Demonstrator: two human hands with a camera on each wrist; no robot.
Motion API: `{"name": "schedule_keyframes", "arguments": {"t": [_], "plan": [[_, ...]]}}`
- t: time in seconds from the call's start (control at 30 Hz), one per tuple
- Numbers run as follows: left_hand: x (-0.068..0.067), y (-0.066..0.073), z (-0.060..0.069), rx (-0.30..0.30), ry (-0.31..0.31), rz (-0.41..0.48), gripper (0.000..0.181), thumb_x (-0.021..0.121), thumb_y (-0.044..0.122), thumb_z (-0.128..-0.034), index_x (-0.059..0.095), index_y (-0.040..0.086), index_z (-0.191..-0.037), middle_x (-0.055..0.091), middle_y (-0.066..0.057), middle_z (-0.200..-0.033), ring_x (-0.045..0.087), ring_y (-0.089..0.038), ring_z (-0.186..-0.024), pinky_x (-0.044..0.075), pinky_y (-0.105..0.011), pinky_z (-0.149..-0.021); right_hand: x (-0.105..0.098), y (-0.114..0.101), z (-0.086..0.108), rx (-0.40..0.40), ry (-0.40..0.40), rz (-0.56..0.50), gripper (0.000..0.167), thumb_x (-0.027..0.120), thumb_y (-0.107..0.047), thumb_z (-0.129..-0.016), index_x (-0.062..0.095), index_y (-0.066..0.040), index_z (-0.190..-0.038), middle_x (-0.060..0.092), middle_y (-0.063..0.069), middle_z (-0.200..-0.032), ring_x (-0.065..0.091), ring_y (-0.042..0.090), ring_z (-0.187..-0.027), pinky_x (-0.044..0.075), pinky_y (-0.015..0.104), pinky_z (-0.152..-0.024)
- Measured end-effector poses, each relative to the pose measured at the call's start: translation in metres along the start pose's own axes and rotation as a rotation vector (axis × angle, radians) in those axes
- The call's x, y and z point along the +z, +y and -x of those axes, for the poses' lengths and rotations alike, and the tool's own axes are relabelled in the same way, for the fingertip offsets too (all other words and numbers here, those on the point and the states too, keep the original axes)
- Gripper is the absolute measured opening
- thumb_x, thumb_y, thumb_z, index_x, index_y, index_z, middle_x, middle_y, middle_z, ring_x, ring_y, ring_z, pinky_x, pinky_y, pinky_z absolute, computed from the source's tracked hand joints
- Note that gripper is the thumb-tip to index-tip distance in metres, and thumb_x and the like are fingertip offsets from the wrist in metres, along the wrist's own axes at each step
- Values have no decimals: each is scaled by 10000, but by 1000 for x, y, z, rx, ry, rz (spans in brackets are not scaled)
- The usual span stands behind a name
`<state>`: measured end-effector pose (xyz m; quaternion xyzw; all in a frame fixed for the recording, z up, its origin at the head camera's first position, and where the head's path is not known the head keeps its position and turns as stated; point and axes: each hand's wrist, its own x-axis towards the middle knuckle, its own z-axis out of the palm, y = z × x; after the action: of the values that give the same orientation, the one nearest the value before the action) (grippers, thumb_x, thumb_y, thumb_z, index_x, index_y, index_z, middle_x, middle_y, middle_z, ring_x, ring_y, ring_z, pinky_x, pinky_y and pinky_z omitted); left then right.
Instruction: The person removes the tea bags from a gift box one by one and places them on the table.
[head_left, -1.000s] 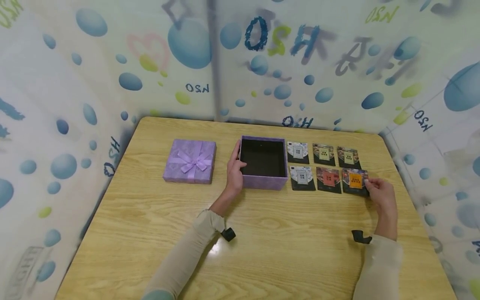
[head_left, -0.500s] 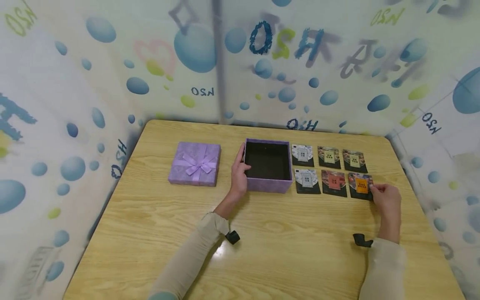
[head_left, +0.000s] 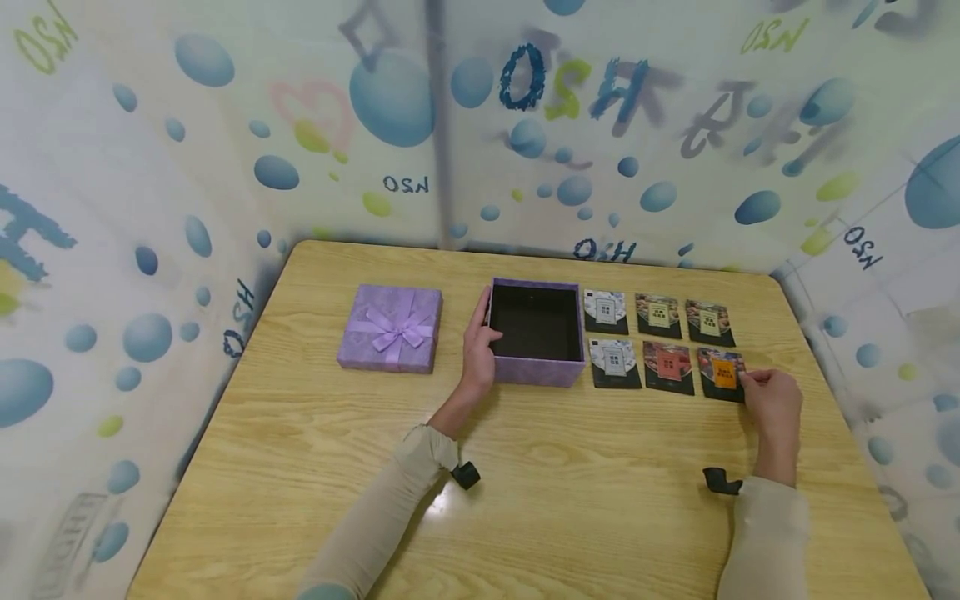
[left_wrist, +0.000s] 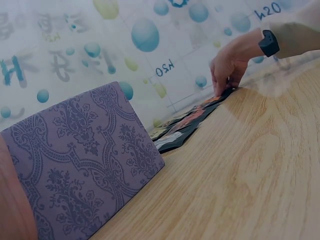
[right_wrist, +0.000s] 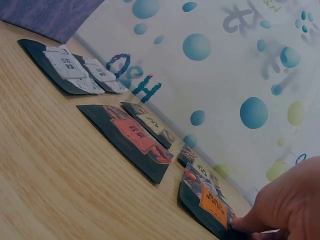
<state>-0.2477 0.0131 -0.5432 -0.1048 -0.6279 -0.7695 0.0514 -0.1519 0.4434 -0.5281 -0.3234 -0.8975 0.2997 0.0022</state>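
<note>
In the head view, my left hand (head_left: 478,350) holds the left wall of an open purple gift box (head_left: 536,372), thumb over the rim and fingers along the outside. The box has a black interior. Farther right, my right hand (head_left: 774,407) pinches the right edge of a flat dark packet with an orange label (head_left: 722,374), which lies on the table. The right wrist view shows thumb and fingers at the corner of this orange-label packet (right_wrist: 214,204). Beside it lies a red-label packet (head_left: 669,367). From the left wrist, the box's patterned side (left_wrist: 85,160) fills the near view.
Two white-label packets (head_left: 615,363) lie just right of the box, and two yellow-green-label packets (head_left: 709,322) sit in the back row. The purple lid with a ribbon bow (head_left: 390,328) rests left of the box. A patterned wall (head_left: 480,200) borders the wooden table (head_left: 585,517).
The head view has shifted slightly, so everything appears a little lower and to the right. The orange-label packet has moved slightly away from the red-label one. My left hand stays on the box.
</note>
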Motion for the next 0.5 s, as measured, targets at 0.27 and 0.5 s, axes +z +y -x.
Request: {"name": "schedule_keyframes", "arguments": {"t": [0.27, 0.5], "plan": [[0, 2, 1, -10, -2, -19, 741, 314, -29, -920, 277, 58, -1656, 235, -57, -1728, 137, -195, -1596, 183, -466, -1213, 1, 2, 0, 4, 7, -2, 424, 527, -226, -1063, 641, 165, -1178, 639, 332, -1085, 581, 393, -906, 425, 338, -631], [0, 3, 1, -10, -3, -15, 738, 312, -32, -917, 265, 25, -1651, 224, -89, -1730, 127, -220, -1601, 139, -490, -1255, -1, -6, 0, 21, 38, -20, 464, 515, -233, -1049, 615, 180, -1235, 615, 366, -1196, 593, 449, -1023, 458, 375, -682]]}}
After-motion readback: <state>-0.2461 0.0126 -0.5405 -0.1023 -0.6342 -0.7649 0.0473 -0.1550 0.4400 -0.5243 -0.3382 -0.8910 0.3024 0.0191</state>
